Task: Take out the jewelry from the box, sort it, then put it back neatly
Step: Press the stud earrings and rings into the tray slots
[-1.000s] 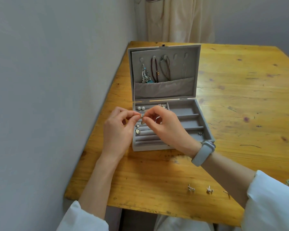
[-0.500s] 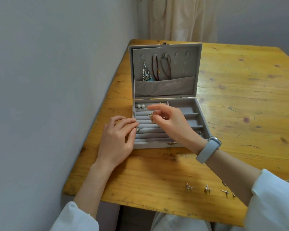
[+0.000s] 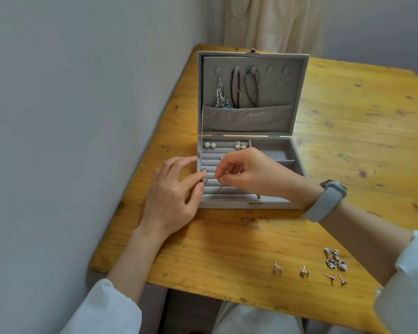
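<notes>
At your nine o'clock a plain grey wall (image 3: 70, 116) runs flush along the left edge of the wooden table (image 3: 227, 242), a worn yellow plank top with dark knots and scuffs; a cream curtain (image 3: 263, 22) hangs at twelve o'clock behind it. Your left hand (image 3: 171, 196) rests at the left rim of the jewelry box, fingers curled, thumb and forefinger pinching a small oval silver earring (image 3: 204, 178) over the ring rolls. The jewelry box (image 3: 227, 203) sits at twelve o'clock from you, grey and velvety, its lid upright with necklaces (image 3: 237, 89) hung from tabs into a soft pocket. In the tray's top row lie two round pearl studs (image 3: 210, 145) at left and a glittering silver pair (image 3: 240, 145) just right of them. Your right hand (image 3: 249, 172), a grey watch band (image 3: 325, 200) on its wrist, reaches across the padded ridges, its fingertips pinched on a tiny silver piece (image 3: 219, 180) just beside the left hand's earring; you cannot tell what kind it is. At your four o'clock, on bare wood near the table's near edge, lie small silver stud earrings (image 3: 304, 271) in a loose row, with a pair of sparkling drop earrings (image 3: 336, 260) just beyond them, beside your white sleeve (image 3: 410, 285).
</notes>
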Motion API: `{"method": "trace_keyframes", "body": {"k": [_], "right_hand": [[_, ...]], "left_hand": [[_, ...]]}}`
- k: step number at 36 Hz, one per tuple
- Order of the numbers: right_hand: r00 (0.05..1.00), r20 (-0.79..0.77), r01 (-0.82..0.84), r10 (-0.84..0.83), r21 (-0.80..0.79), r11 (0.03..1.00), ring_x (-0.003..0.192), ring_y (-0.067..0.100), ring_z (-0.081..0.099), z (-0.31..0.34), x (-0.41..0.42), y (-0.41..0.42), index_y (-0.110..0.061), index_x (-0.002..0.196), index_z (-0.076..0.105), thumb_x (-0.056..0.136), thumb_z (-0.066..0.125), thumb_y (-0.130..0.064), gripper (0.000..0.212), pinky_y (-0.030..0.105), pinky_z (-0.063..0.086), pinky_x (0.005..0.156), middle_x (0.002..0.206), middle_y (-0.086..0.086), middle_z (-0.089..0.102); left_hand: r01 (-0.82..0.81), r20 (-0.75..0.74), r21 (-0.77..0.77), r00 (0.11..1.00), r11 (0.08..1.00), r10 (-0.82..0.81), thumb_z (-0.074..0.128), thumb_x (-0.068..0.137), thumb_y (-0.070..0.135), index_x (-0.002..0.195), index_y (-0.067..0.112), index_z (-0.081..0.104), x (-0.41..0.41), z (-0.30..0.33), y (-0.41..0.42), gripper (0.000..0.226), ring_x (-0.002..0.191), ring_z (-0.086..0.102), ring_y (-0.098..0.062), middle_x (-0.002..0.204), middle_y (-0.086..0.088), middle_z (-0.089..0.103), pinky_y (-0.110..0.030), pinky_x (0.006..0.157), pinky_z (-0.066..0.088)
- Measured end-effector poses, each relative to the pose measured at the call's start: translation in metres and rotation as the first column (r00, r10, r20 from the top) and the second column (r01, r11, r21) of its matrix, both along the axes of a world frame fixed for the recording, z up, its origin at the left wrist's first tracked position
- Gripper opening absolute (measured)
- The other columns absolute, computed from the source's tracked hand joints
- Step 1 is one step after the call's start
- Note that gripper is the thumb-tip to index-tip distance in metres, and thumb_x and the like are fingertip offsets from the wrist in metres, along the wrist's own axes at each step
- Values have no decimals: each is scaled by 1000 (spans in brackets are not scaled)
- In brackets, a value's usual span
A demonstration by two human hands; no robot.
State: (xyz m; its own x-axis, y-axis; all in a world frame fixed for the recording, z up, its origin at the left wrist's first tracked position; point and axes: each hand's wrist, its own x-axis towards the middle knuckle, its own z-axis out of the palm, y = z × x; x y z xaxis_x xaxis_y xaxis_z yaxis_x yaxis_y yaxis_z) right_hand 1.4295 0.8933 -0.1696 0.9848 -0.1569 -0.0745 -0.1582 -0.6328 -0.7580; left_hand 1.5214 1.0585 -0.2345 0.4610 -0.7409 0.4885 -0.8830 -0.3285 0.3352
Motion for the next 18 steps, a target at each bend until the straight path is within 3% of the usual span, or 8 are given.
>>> {"method": "trace_keyframes", "body": {"k": [4, 8, 12, 18], "right_hand": [[993, -111, -26, 32, 52, 998, 68, 10, 63, -1, 9, 0, -22, 76, 62, 80, 64, -11, 13, 29, 52, 73, 77, 3, 70], [986, -166, -30, 28, -8, 1000, 62, 5, 59, -4, 18, -1, -19, 82, 64, 84, 61, -12, 8, 16, 48, 63, 74, -2, 67], [994, -109, 3, -15, -112, 994, 65, 7, 51, -6, 24, -1, -18, 85, 68, 85, 61, -16, 7, 11, 38, 56, 74, -2, 60], [993, -65, 93, -97, -65, 994, 63, 2, 47, -13, 30, -3, -15, 89, 69, 87, 60, -17, 10, 14, 36, 56, 69, -11, 55]], "left_hand": [[18, 38, -4, 999, 1000, -18, 50, 86, 25, 99, 14, 72, 0, 0, 0, 28, 113, 47, -25, 116, -9, 59, -43, 86, 45], [18, 44, -26, 999, 1000, -17, 51, 85, 25, 96, 13, 73, -1, 1, 1, 28, 109, 49, -25, 112, -10, 61, -42, 84, 46], [23, 30, -32, 999, 999, -22, 52, 85, 25, 95, 11, 73, -2, 1, 2, 28, 108, 51, -26, 111, -9, 61, -44, 81, 46], [58, 22, -6, 998, 998, -58, 51, 85, 26, 97, 10, 72, -3, 2, 1, 29, 109, 49, -23, 111, -6, 63, -43, 81, 46]]}}
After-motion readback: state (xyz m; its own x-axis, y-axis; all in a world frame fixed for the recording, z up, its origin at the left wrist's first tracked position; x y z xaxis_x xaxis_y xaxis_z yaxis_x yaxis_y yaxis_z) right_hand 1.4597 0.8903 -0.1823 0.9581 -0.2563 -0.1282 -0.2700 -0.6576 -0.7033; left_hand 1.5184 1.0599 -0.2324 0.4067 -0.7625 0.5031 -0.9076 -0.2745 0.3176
